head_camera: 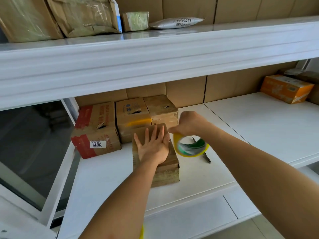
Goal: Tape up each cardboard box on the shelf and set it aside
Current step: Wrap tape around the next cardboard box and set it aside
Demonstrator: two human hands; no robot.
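Observation:
A small brown cardboard box [165, 171] stands on the white lower shelf [107, 180] in the middle. My left hand [152, 145] lies flat on its top with straight, spread fingers. My right hand [188, 124] grips a roll of yellowish tape [190, 146] at the box's far right corner; the roll hangs just right of the box. Whether a strip of tape runs onto the box is hidden by my hands.
Three taped boxes stand behind: one with red print [95, 130], a middle one [133, 118], another [162, 107]. A small knife [206, 156] lies right of the roll. An orange box [285, 87] sits far right. The upper shelf [155, 50] holds parcels.

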